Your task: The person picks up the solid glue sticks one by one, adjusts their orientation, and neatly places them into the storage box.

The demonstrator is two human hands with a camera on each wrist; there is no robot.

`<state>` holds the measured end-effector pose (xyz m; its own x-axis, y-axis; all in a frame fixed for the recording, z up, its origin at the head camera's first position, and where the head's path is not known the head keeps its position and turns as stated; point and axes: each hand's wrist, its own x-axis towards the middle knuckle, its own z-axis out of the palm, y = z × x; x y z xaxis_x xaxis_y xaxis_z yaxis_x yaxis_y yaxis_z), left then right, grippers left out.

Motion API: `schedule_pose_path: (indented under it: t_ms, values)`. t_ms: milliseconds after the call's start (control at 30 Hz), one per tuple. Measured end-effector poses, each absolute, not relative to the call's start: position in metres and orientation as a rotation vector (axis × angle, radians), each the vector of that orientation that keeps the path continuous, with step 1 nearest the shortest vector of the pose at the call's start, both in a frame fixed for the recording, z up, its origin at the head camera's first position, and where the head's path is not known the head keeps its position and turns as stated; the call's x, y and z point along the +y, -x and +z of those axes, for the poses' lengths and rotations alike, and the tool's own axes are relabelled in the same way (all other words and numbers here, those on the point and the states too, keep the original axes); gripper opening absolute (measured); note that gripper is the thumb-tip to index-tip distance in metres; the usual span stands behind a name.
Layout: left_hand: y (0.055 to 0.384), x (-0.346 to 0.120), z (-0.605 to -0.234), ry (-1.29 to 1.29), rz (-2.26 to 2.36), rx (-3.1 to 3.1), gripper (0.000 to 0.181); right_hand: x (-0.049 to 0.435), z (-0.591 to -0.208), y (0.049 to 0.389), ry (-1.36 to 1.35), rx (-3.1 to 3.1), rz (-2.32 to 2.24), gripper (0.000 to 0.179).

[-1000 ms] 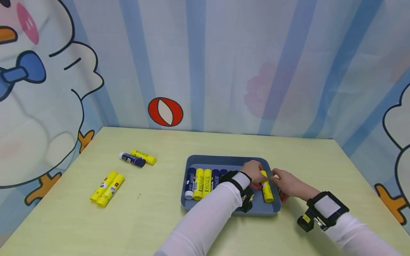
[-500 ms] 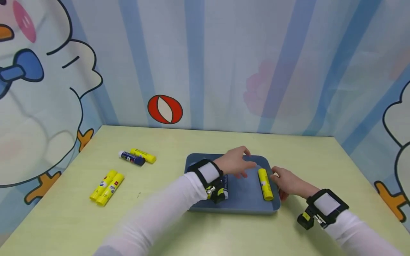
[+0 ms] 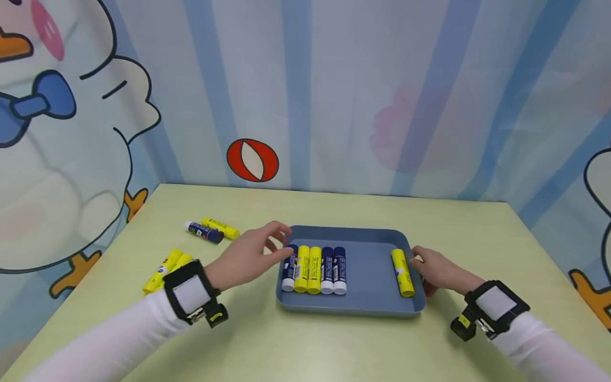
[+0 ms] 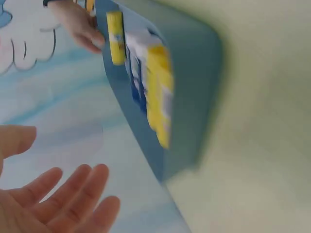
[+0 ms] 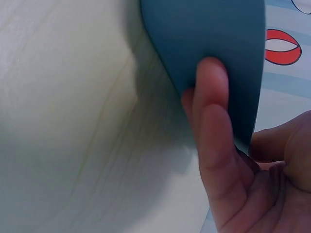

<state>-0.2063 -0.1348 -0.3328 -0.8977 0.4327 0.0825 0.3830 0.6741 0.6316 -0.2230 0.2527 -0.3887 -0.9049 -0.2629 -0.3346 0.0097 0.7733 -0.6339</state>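
Note:
My left hand (image 3: 248,254) is raised at the left end of a blue-grey tray (image 3: 367,307), fingers spread and holding nothing. In the left wrist view its fingers (image 4: 80,194) are apart from the tray. My right hand (image 3: 441,270) grips the tray's right rim; in the right wrist view its fingers (image 5: 216,131) lie on the outer wall and the thumb (image 5: 272,143) is at the rim. Inside the tray, navy glue sticks (image 3: 339,270) and yellow glue sticks (image 3: 314,269) lie side by side at the left. One yellow glue stick (image 3: 403,272) lies alone at the right.
On the table (image 3: 258,339), left of the tray, lie a navy glue stick (image 3: 203,232) and a yellow glue stick (image 3: 220,228). Nearer me are yellow glue sticks (image 3: 163,269), partly behind my left wrist. A patterned curtain (image 3: 334,106) hangs behind the table.
My left hand has let go of the yellow glue stick at the tray's right side and moved left, uncovering the row. The right hand stays at the rim.

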Motion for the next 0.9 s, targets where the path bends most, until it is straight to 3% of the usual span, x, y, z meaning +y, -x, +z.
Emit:
schedule_pose_path:
  t_ms: [400,667,900]
  values:
    - [0.189,-0.264,-0.339,-0.253,0.522,3.256,0.044,0.252,-0.388,0.224,0.186,2.556,-0.9,0.032]
    - [0.189,-0.282,-0.364,-0.17,0.214,3.283,0.05,0.253,-0.39,0.222,0.182,2.569,-0.904,0.032]
    - [0.188,-0.282,-0.381,-0.201,0.061,3.337,0.044,0.252,-0.389,0.223,0.178,2.573,-0.883,0.032]
